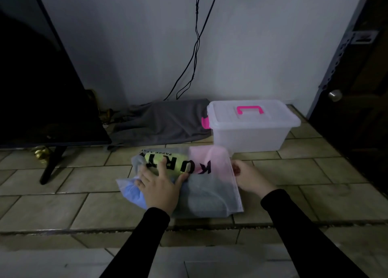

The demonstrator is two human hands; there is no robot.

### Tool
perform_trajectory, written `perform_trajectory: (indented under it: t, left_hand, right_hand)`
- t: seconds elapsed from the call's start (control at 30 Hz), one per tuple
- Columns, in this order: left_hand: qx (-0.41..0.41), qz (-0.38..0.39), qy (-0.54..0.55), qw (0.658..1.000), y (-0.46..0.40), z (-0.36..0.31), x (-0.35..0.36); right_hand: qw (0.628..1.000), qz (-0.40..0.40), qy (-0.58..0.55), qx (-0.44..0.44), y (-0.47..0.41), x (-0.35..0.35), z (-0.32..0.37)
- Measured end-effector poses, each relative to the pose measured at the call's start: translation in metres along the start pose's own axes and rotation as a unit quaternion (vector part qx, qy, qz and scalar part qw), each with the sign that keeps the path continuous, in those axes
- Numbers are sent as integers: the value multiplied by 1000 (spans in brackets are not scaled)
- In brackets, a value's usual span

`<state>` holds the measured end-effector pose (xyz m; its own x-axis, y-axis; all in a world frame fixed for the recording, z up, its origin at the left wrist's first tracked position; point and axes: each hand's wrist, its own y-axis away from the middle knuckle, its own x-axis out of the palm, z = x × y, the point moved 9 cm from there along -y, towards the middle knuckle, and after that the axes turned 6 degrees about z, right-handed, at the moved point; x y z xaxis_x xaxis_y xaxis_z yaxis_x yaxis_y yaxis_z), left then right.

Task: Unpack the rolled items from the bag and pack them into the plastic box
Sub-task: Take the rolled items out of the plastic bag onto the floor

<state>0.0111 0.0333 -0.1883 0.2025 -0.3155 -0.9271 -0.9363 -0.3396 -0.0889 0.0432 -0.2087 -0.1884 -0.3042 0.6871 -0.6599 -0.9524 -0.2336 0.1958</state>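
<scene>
Both hands reached forward from black sleeves onto the bag (212, 193) lying flat on the tiled floor (69, 195); the left hand (160, 185) lay palm down across the bag's left part, fingers spread and fairly straight, pressing on the bundles through the film, thumb stretched right along the lower edge of the yellow-green roll (168, 162); the right hand (251, 178) sat at the bag's right edge, fingers curled in, and seemed to pinch that edge, though the fingertips were partly hidden.

The bag was thin, frosted, translucent plastic, roughly rectangular, with bold black letters printed across it; through it showed soft rolled fabric shapes; the yellow-green roll lay at the top left, a pink roll (204, 154) at the top right, a blue roll (132, 193) bulged at the lower left corner, and a grey roll (206, 197) filled the lower right.

Just beyond the bag stood the plastic box (249, 134), milky and translucent, rectangular with rounded corners; its lid was on, with a bright pink handle (249, 110) flat on top and a pink latch (205, 122) at its left end; a crumpled grey cloth (163, 122) lay beside the box against the pale wall; black cables (196, 46) hung down the wall; a dark flat screen (42, 88) stood on a slim leg at the left; a dark door with a round metal knob (335, 95) closed the right.
</scene>
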Motion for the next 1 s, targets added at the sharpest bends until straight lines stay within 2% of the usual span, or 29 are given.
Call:
perform_trajectory:
  t: [0.13, 0.27, 0.37, 0.5, 0.57, 0.77, 0.83, 1.0]
  left_hand:
    - [0, -37, -8, 999, -4, -2, 2]
    - [-8, -45, -18, 999, -6, -1, 2]
    - [2, -51, -8, 999, -8, -1, 2]
    - [6, -43, -16, 999, -12, -1, 4]
    - [10, -40, -23, 999, -12, -1, 4]
    - [13, -27, -28, 999, -12, -1, 5]
    - [21, -43, -24, 999, -12, -1, 3]
    - [15, -44, -18, 999, -12, 1, 3]
  right_hand:
    - [995, 39, 88, 25, -7, 2, -1]
    - [989, 69, 126, 39, -10, 4, -1]
    - [991, 70, 106, 39, -7, 8, -6]
    - [999, 21, 43, 2, 1, 1, -2]
    - [999, 22, 33, -7, 6, 3, 2]
    - [997, 46, 46, 41, 19, 1, 8]
    - [997, 47, 30, 46, 32, -1, 6]
    - [996, 6, -42, 85, 61, -3, -21]
